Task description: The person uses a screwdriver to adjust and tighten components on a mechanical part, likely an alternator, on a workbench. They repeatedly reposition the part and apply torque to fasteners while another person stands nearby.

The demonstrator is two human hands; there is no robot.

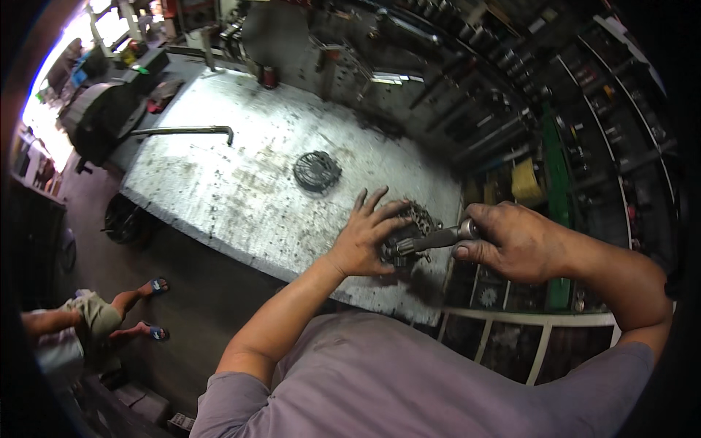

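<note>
Directions: clock face centred on the view, 12 at its top edge.

Nearest, 6 o'clock: the wearer's grey-mauve shirt [409, 372]. At 3 o'clock, the right hand [518, 241] is closed, thumb and fingers wrapped about one end of a dark metal tool [438, 238] with a round head. Near centre, the left hand [369, 235] is splayed, its fingers spread against a dark, roughly round metal part [418, 216]; whether it grips cannot be told. The part sits on the table [248, 212] just right of centre, the tool's tip meeting it or overlapping it.

Beyond, 11 o'clock: a black slotted round cover [318, 173], lying on the speckled silvery table. At 4 o'clock, a pale toothed gear [488, 296]. Between 2 and 3, a yellow block [524, 181]. At 10, a bent metal bar [182, 131]; farther, at 11, a red can [270, 77].

At 8 o'clock, another person's legs in dark sandals [158, 285]; pale strap markings, too small to read.
</note>
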